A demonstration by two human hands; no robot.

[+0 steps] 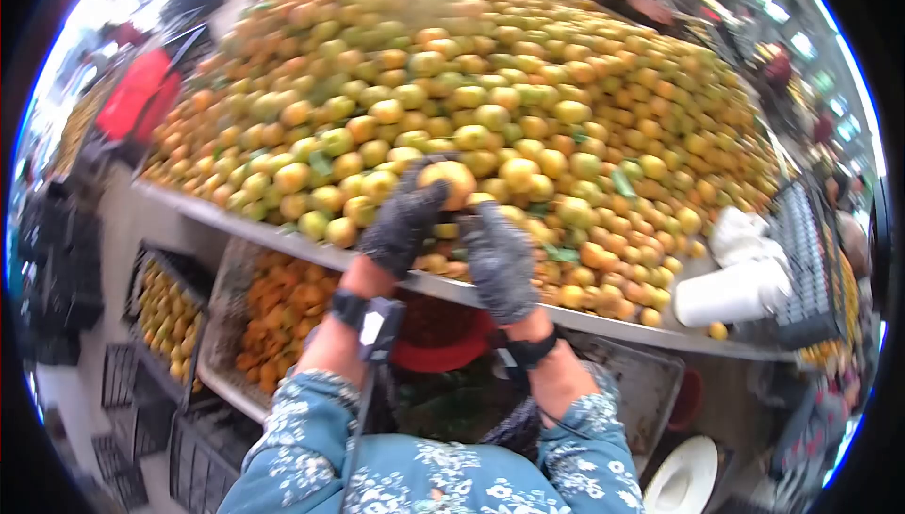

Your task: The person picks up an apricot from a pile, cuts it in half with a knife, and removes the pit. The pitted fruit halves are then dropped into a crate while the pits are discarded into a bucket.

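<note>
- Filling the table (622, 327) from edge to edge is a heap (528, 81) of small citrus, orange mixed with green-yellow, with a few leaves among them.
- Under the table, at left: a black crate (141, 274) holds yellow-green fruit.
- Just beside it, a wider tray (226, 278) holds deeper orange fruit.
- Red bowl (438, 340) sits below the table edge, between the two forearms; its contents are too dark to tell.
- Right end of the table: a white roll (731, 293) lies against a dark grid crate (811, 250); what the crate holds is not clear.
- Left hand (405, 222), in a dark glove, is raised at the near edge of the heap. Its fingers are closed around one orange (451, 179).
- The orange sits at the fingertips, above the palm and clear of the fruit below it; its upper half shows past the glove.
- Right hand (500, 264), also gloved, lies knuckles-up on the heap just beside the left, below the orange. Its fingers curl down into the fruit; whether they grip anything cannot be told.
</note>
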